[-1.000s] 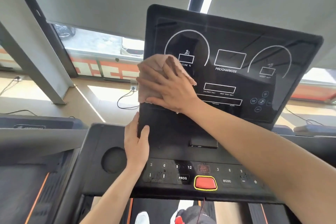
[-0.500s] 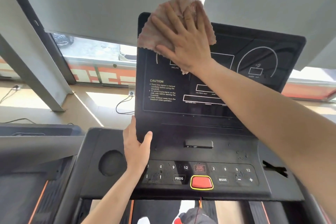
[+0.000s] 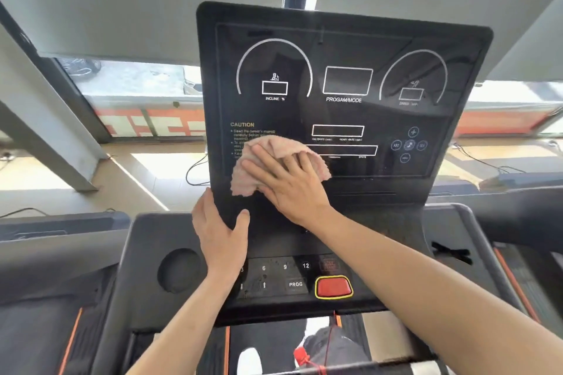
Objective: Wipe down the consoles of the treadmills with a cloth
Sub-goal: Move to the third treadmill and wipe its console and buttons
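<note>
- Cloth (image 3: 275, 166), pink and bunched, sits flat under your right hand (image 3: 292, 189), pressed against the lower left part of the console (image 3: 344, 39) screen, just over the end of the CAUTION text.
- Your right hand is spread open, palm and fingers pinning the cloth to the glass rather than pinching it; part of the fabric is folded up over your fingertips.
- Your left hand (image 3: 221, 234) lies just below and to the left of the right one, wrapped round the console's lower left edge with the thumb on the front face. It is steadying the panel, not wiping.
- Relation that matters for the next stroke: almost all of the screen lies up and to the right of your cloth hand. The panel's long axis runs side to side, so a sweep rightward along the bottom row would, by my reading, cover the most ground.
- Right hand is the nearer one for that sweep; the left would have to let go to reach.
- Below both hands, the keypad strip (image 3: 285, 275) looks spotted and not yet wiped, with the red button (image 3: 333, 286) to the right of your left wrist.
- Take care near that button when the cloth comes down there; a firm press could trigger it.
</note>
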The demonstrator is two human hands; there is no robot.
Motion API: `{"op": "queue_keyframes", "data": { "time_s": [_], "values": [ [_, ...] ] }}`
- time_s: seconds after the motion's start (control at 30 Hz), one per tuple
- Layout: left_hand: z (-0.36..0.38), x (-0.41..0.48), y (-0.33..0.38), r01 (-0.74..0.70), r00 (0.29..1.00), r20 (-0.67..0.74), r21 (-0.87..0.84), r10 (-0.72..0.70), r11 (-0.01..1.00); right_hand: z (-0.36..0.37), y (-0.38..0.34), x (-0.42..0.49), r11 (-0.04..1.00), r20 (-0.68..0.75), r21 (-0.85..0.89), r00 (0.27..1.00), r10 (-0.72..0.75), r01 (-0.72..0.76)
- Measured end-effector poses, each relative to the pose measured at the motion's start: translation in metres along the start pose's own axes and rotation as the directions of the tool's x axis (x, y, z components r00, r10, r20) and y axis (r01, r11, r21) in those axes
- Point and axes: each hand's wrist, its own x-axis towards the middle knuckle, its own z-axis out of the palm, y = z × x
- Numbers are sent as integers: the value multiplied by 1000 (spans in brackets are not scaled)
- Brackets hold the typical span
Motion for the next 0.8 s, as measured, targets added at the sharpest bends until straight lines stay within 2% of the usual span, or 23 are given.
{"op": "queue_keyframes", "data": {
  "time_s": [0.13,0.23,0.33,0.53,0.8],
  "values": [
    [2,13,12,-218,974,-35,123,224,968,4,-1,-17,995,39,36,995,87,-88],
    [10,24,16,-378,924,43,263,381,887,5,8,-21,991,43,45,991,128,-130],
    [20,25,20,-354,934,84,339,347,872,3,20,-21,984,29,17,984,176,-176],
    [34,25,26,-290,954,42,389,298,874,-18,53,-2,956,-102,-68,955,278,-286],
    [39,25,23,-290,951,16,399,309,870,-100,130,83,904,-217,-83,893,394,-419]
  ]
}}
